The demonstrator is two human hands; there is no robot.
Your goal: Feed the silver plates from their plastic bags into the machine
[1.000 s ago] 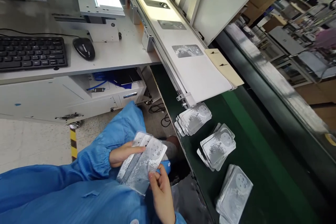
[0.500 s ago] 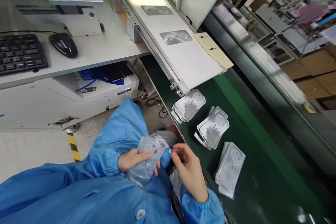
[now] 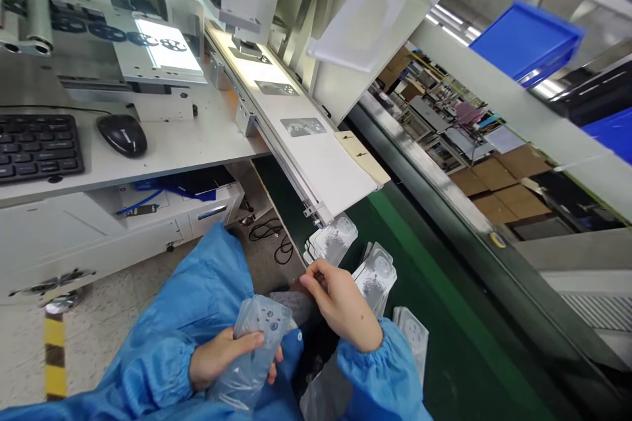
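Note:
My left hand grips a bundle of clear plastic-wrapped phone back covers in my lap, thumb on top. My right hand reaches forward over the edge of the green belt. Its fingers are curled near the closest stack of covers, and I cannot see anything in them. Two more stacks, a middle one and a near one, lie on the belt beside that hand. Both arms wear blue sleeves.
A white conveyor carries single covers toward the belt. A keyboard and mouse sit on the white desk at left. A glass guard runs along the belt's far side. Blue bins stand above right.
My right hand left the bundle and moved up toward the stacks on the belt. The left hand kept the bundle and lowered it. The camera tilted upward.

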